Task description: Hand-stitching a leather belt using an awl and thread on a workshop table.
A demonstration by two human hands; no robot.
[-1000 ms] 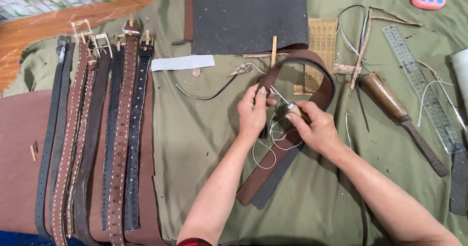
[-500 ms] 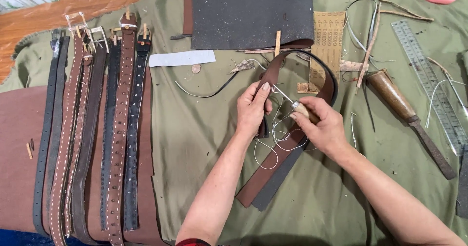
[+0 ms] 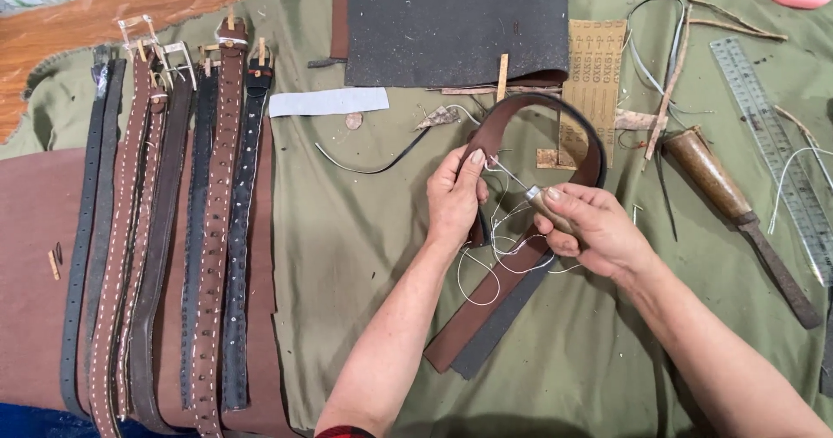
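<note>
Belt strap: the brown leather strap (image 3: 512,290) I am working on lies across the green cloth (image 3: 364,256) at the middle of the bench, its near end pointing toward me and its far end curling into a loop between my hands.
Left hand: my left hand (image 3: 455,197) is pinched shut on the strap's edge at the loop, thumb on top.
Right hand: my right hand (image 3: 590,230) is closed around a small wooden-handled awl (image 3: 540,202), whose thin metal tip points toward the left thumb; I cannot tell whether it touches the leather.
Thread: pale thread (image 3: 495,256) loops loosely under and between both hands, over the strap.
Left side: a row of finished belts (image 3: 173,230) lies side by side on a brown leather sheet (image 3: 35,264), buckles at the far end.
Right side: a rusty wooden-handled tool (image 3: 737,217) lies well apart from my right hand, with a clear ruler (image 3: 777,151) beyond it.
Far: a dark leather panel (image 3: 455,26) and a strip of sandpaper (image 3: 594,78) sit past the loop; a white strip (image 3: 328,101) lies near the buckles.
</note>
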